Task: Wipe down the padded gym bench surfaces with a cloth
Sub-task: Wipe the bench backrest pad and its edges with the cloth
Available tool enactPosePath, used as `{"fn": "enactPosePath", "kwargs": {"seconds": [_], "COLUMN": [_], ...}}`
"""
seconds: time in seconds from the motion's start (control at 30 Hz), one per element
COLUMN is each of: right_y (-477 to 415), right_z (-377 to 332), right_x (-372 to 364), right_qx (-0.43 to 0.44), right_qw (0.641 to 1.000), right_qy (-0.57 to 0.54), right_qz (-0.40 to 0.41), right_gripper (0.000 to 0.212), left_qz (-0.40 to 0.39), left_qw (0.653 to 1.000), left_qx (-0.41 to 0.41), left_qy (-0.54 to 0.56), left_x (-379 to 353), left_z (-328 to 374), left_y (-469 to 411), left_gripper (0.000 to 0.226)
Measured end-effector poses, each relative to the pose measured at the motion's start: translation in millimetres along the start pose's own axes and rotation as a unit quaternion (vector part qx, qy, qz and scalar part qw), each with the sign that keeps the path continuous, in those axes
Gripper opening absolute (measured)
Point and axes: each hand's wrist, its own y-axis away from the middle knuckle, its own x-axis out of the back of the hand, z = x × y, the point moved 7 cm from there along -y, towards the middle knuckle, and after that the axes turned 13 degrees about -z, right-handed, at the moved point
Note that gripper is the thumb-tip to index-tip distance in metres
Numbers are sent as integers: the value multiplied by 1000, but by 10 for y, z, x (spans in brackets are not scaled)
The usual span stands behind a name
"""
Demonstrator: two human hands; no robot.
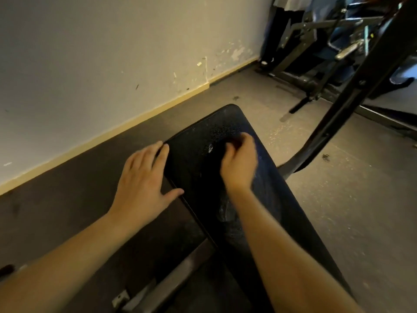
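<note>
Right hand (pixel 239 163) is clenched, fingers curled down over a dark wad that reads as the cloth (pixel 226 141); motion blur hides the exact finger placement. Left hand (pixel 144 177) lies flat with fingers spread, resting on the pad's edge to the left of the grip and holding nothing.

Bench pad (pixel 194 170): directly beneath the grip, running back toward the person and a little beyond the knuckles to a rounded end. Judged to be firm foam under slick black vinyl, giving slightly under pressure. It is carried on a metal frame (pixel 171 281) below and behind the grip, so it should not shift. No hold is required; bracing at the edge is sufficient.

Cloth: between the curled fingers and the pad surface, touching both. Judged light, soft, and prone to bunching or sliding on vinyl. Keep it wadded under the fingertips with downward pressure.

Pale residue marks (pixel 211 149): one just left of the grip, another behind the wrist. Judged to need firm passes.
</note>
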Motion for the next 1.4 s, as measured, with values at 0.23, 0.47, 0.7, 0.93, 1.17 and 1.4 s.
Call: {"fn": "enactPosePath", "kwargs": {"seconds": [0.23,0.47,0.7,0.93,1.17,1.4], "right_y": [1055,-351,591,-122,69,89], "right_z": [73,-98,97,-403,9,-506], "right_x": [-163,6,-71,-200,58,-290], "right_qx": [168,-43,189,44,177,124], "right_qw": [977,998,969,999,967,987], "right_qy": [85,-16,125,24,169,81], "right_qz": [-96,38,-100,1,-74,-64], "right_gripper": [19,15,17,9,17,14], "left_qz": [-66,-41,-34,-40,-38,-40], "left_qw": [997,997,995,996,995,995], "left_qx": [-39,-65,-88,-81,-77,-71], "left_qy": [13,3,-22,-21,-44,-53], "left_x": [-2,-94,-80,-62,-90,-41], "left_z": [-221,-301,-295,-253,-261,-217], "left_y": [-403,-417,-442,-428,-438,-424], "left_gripper": [120,116,111,109,109,108]}}
